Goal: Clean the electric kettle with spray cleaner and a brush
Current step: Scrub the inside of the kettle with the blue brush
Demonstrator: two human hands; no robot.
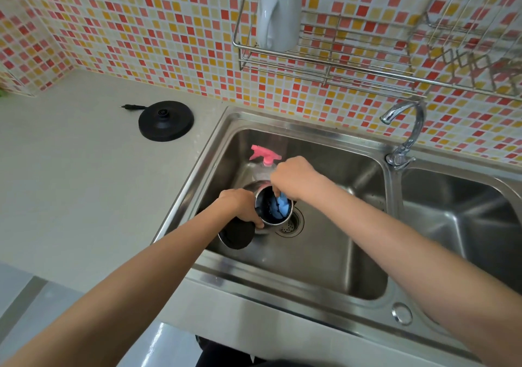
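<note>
Left basin of the double sink (310, 267) is taking up the middle of the frame, with grey counter (70, 183) to its left. Both forearms are reaching in from the bottom edge.

The kettle (278, 222) is sitting low in that basin, just left of the drain, mouth tipped up toward the camera. The left hand (240, 205) is steadying it, fingers curled round its near-left side, likely on the handle. A round black part (236, 235) is hanging below that hand, probably the open lid. The kettle base (166, 120) is lying on the counter at centre left, well apart, plug loose. The spray bottle (264, 160), with its pink trigger, is standing in the basin just behind the kettle. The right hand (293, 177) is hovering over the mouth, fingers bunched and pinching the top of the blue brush (279, 208), whose head is down inside.

Progress, as a judgement: this is the scrubbing stage, around the middle. The bottle is parked, so spraying is probably done. Rinsing and the outside look left to do, and the faucet (406, 129) is showing no water.

Hard to make out: the kettle handle is hiding under the left hand, the inner wall is too dark to show foam or scale, the brush shape is blurring, and the bottle body is partly blocked by the right hand.
</note>
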